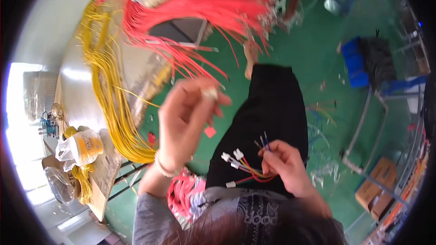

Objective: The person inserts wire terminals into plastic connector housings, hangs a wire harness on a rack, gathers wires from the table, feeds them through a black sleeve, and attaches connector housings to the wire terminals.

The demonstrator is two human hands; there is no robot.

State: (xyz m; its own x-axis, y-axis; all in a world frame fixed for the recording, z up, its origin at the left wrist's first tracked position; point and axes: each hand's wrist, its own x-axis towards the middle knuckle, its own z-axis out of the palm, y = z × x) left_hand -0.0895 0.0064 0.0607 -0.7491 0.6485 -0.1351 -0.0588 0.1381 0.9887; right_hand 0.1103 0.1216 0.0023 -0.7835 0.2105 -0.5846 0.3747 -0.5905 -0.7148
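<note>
My left hand (pixel 184 118) is raised over the gap between the table and my lap, its fingers pinched around a small white connector (pixel 210 93). Motion blurs that hand, so the connector's details are unclear. In front of my black trousers, my right hand (pixel 285 163) grips a small wire harness (pixel 258 173). Its yellow, red and pale wires end in white plug connectors (pixel 231 158) on the left side of the hand. Thin dark wire ends (pixel 265 141) poke up between thumb and fingers.
Bundles of red wires (pixel 200 11) and yellow wires (pixel 102 68) cover the table (pixel 75 81) on the left. A tablet (pixel 179 31) lies under the red ones. On the right are a blue bin (pixel 354 61), a metal frame (pixel 363 131) and a cardboard box (pixel 376 183).
</note>
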